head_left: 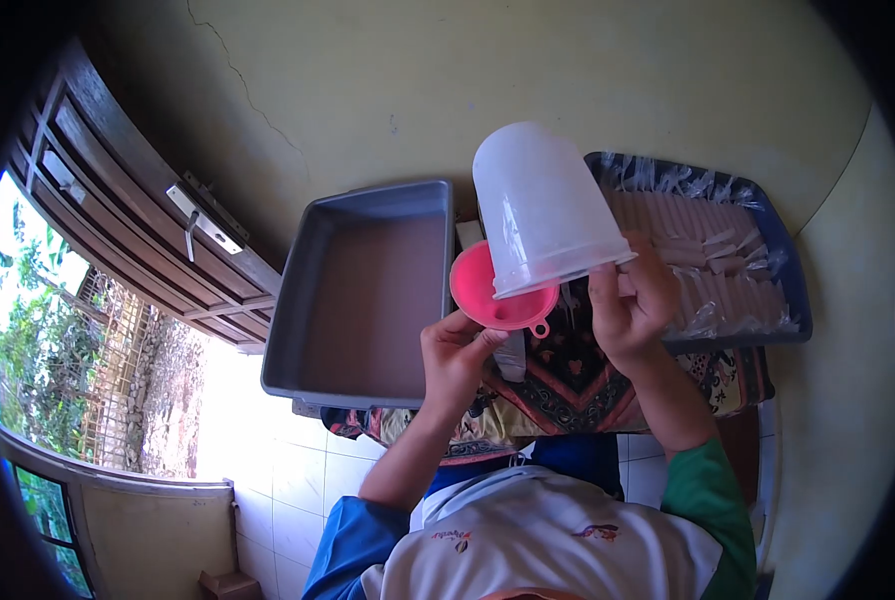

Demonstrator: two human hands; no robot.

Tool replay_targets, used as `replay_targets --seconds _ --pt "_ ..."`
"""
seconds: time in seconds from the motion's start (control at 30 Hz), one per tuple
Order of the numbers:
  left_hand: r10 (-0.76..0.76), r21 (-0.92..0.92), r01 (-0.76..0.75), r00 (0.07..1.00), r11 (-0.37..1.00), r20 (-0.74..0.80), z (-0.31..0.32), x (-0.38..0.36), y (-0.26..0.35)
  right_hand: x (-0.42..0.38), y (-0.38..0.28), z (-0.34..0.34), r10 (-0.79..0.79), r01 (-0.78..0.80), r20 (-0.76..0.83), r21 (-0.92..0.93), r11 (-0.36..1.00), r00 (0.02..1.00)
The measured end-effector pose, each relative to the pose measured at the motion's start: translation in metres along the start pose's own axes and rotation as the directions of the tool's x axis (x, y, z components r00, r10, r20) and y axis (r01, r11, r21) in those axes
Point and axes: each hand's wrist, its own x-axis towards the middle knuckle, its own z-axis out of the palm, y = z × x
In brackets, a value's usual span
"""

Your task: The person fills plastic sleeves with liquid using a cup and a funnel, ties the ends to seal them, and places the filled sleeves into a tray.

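My left hand (455, 362) is closed around the lower side of a pink funnel (473, 278), its wide mouth facing up and a small hanging loop on its rim. A strip of clear plastic (511, 358) hangs just below the funnel, next to my fingers. With my right hand (636, 305) I grip the rim of a white plastic container (543, 205). The container is tipped far over, base up, and its mouth overlaps the funnel in this view. Its inside is hidden from me.
A grey tub (358, 393) of brown liquid stands on the left. To the right, a dark blue tray (806, 310) is filled with rows of slim, clear plastic packets (713, 225) of brownish content. A patterned cloth (578, 375) covers the table. An open door (148, 190) is at far left.
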Motion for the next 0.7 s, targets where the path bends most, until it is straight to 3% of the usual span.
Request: replay_targets --seconds 0.07,0.13,0.2,0.27,0.33,0.47,0.53,0.7 --pt "0.013 0.026 -0.013 1.0 1.0 -0.002 -0.007 0.001 0.002 0.0 -0.004 0.0 0.204 -0.203 -0.036 0.026 0.979 0.978" --pt "0.034 0.007 -0.034 0.999 0.999 -0.009 -0.013 0.0 0.008 0.008 -0.007 0.009 0.214 -0.202 -0.075 0.147 0.968 0.974" --pt "0.058 -0.008 -0.058 0.998 0.998 -0.022 -0.019 0.0 0.013 0.008 -0.007 0.02 0.388 -0.306 -0.147 0.393 0.867 0.91" --pt "0.083 -0.022 -0.086 0.992 0.996 -0.091 -0.026 0.0 0.018 0.003 0.0 0.026 0.384 -0.319 -0.12 0.364 0.875 0.916" --pt "0.113 -0.002 -0.114 0.988 0.993 -0.11 -0.033 -0.001 0.024 0.007 -0.003 0.037 0.411 -0.295 -0.135 0.505 0.811 0.901" --pt "0.158 -0.018 -0.161 0.981 0.987 -0.11 -0.05 0.0 0.042 0.019 -0.011 0.058 0.453 -0.325 -0.142 0.515 0.793 0.88" --pt "0.191 -0.009 -0.194 0.974 0.981 -0.119 -0.054 0.003 0.055 0.022 -0.008 0.068 0.496 -0.336 -0.083 0.639 0.692 0.864" --pt "0.302 0.036 -0.301 0.934 0.953 -0.19 -0.067 0.009 0.078 0.023 0.006 0.093 0.537 -0.462 0.062 0.597 0.655 0.842"
